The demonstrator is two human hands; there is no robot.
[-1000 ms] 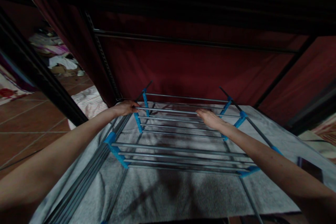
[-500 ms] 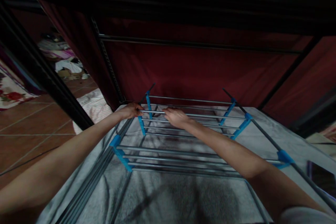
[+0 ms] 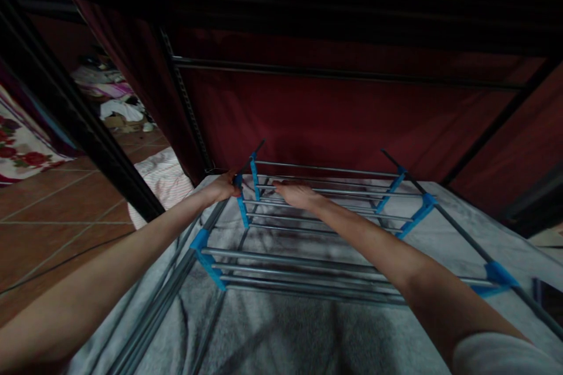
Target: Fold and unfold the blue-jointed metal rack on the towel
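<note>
A rack of grey metal tubes and blue plastic brackets lies on a grey blanket (image 3: 290, 334). My left hand (image 3: 225, 187) is closed around the upper end of a blue bracket (image 3: 241, 205) on the rack's left side. My right hand (image 3: 295, 193) pinches a crosswise metal tube (image 3: 343, 191) a little way in from that bracket. My left fingers partly hide the joint between tube and bracket. Nearer to me, a second left bracket (image 3: 209, 261) holds several crosswise tubes. On the right side stand matching brackets, one of them a blue bracket (image 3: 417, 217) across from my left hand.
Several loose grey tubes (image 3: 149, 316) lie along the left of the rack. Black frame posts (image 3: 83, 105) and a dark red cloth (image 3: 334, 123) surround the blanket. At left are a tiled floor (image 3: 65, 199) and a striped cloth (image 3: 162, 179). A dark object (image 3: 545, 299) lies at right.
The camera view has shifted slightly, moving the scene rightward. My left fingers have moved from the tube's end onto the bracket joint. My right hand keeps its pinch on the tube.
</note>
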